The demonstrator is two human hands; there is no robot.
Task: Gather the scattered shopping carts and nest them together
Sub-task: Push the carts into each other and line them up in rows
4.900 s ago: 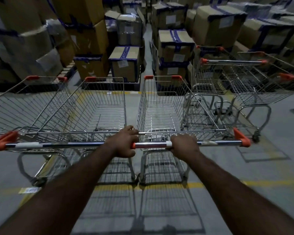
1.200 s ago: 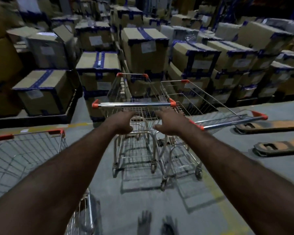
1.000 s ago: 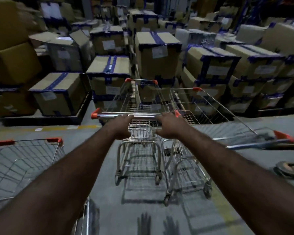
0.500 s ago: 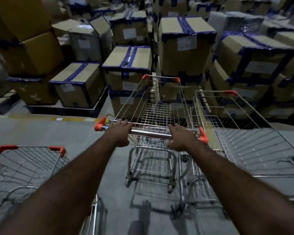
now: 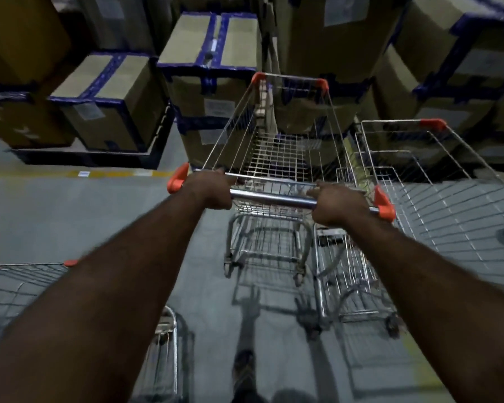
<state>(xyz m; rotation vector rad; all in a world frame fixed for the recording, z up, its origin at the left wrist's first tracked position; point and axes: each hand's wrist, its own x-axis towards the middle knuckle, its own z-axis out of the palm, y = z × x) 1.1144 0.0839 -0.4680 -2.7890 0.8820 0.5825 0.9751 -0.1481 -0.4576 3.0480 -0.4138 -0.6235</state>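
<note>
My left hand (image 5: pixel 211 191) is curled fully round the chrome handle bar (image 5: pixel 274 199) of a silver wire shopping cart with orange corner caps (image 5: pixel 282 152), near the bar's left end. My right hand (image 5: pixel 339 203) is wrapped round the same bar near its right end. That cart stands on the grey concrete floor (image 5: pixel 70 216), its nose towards brown cardboard boxes bound in blue tape (image 5: pixel 108 106). Close along its right side sits a second wire cart (image 5: pixel 419 158); I cannot tell whether they touch. Behind it to the left, the front rim of a third cart (image 5: pixel 26 271) shows.

I judge this to be the fetching step: one stray cart in hand, not yet nested. Next I would draw it clear of the boxes, swing it round, and line its nose up with another cart's rear.
</note>
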